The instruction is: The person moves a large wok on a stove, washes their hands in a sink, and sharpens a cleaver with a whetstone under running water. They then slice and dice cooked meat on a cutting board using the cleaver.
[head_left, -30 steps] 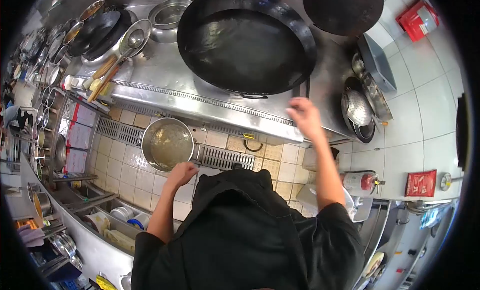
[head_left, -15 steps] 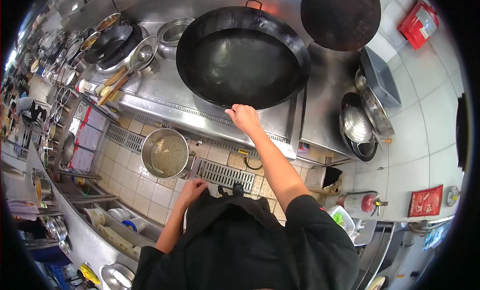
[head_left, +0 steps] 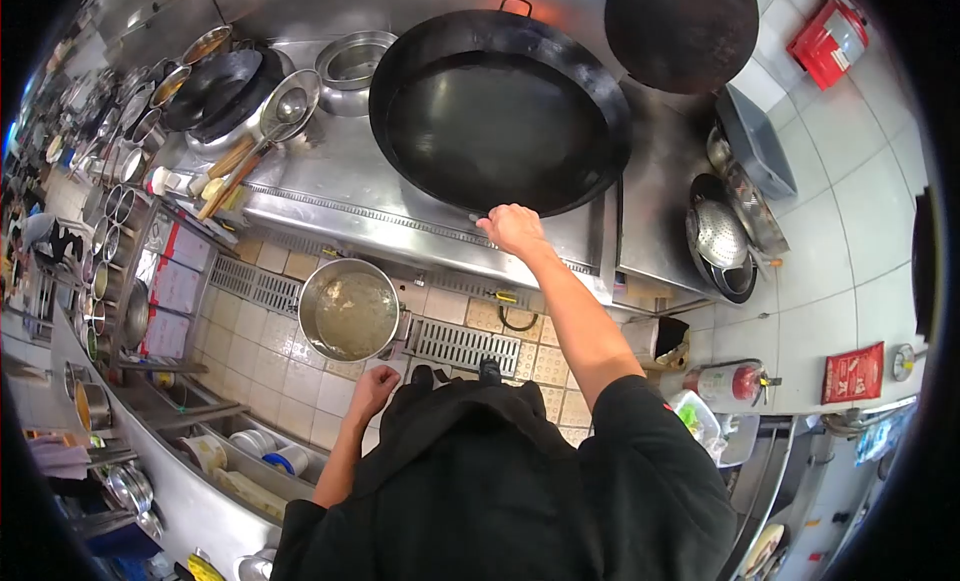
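A very large black wok [head_left: 500, 186] sits on the steel stove, with dark, shiny liquid or a wet surface inside. At its near rim, my right hand [head_left: 515, 228] is closed with the fingers curled over; the part it grips is hidden beneath. Another handle, a metal loop [head_left: 516, 5], stands at the wok's far rim. My left hand [head_left: 376, 383] hangs low by my body, fingers curled in, with nothing visible in it. Just beyond it on the tiled floor is a steel pot [head_left: 308, 326] holding cloudy liquid with pale bits or foam.
Woks [head_left: 215, 86], a strainer with ladle [head_left: 290, 106] and steel bowls [head_left: 358, 61] crowd the stove's left. A perforated ladle [head_left: 720, 236] and a grey bin [head_left: 758, 146] stand right. A round black lid [head_left: 682, 31] leans behind. A fire extinguisher [head_left: 725, 383] is at right.
The whole view has shifted slightly, so the wok and pot appear further right. My right hand stays at the near rim; my left hand has moved slightly away from the clothing.
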A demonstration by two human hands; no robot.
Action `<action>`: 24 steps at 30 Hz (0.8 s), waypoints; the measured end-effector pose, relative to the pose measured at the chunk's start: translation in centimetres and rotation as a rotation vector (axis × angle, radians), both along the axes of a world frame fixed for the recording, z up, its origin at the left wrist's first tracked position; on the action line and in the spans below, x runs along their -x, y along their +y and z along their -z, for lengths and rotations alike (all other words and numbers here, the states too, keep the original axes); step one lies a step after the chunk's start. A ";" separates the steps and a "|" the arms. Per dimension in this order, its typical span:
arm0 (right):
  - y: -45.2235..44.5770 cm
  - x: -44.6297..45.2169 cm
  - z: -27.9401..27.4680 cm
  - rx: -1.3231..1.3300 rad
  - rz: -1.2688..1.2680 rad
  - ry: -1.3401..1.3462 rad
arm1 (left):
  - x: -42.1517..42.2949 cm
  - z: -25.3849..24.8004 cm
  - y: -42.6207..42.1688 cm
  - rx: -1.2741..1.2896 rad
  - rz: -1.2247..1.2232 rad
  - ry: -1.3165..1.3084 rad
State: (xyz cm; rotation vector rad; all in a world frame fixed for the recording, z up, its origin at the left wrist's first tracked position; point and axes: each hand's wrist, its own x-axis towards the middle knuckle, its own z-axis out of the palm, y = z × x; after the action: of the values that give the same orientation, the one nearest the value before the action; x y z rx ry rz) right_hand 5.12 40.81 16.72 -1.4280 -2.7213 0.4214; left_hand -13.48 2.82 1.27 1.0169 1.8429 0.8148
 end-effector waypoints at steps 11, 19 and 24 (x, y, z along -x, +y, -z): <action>-0.5 1.1 -0.6 -0.020 0.071 -0.138 | -0.1 -7.3 13.2 -0.238 0.247 -0.026; -0.9 1.4 1.7 -0.107 0.097 -0.107 | 1.2 -5.5 10.8 -0.249 0.273 -0.129; -3.0 3.6 -0.8 -0.123 0.094 -0.109 | 3.8 -1.1 4.4 -0.168 0.215 -0.121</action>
State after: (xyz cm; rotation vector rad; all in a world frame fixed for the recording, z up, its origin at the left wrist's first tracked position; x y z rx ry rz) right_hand 1.57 37.86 17.55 -1.5824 -2.6935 0.1735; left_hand -17.31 7.22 2.42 1.2210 1.5524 0.8900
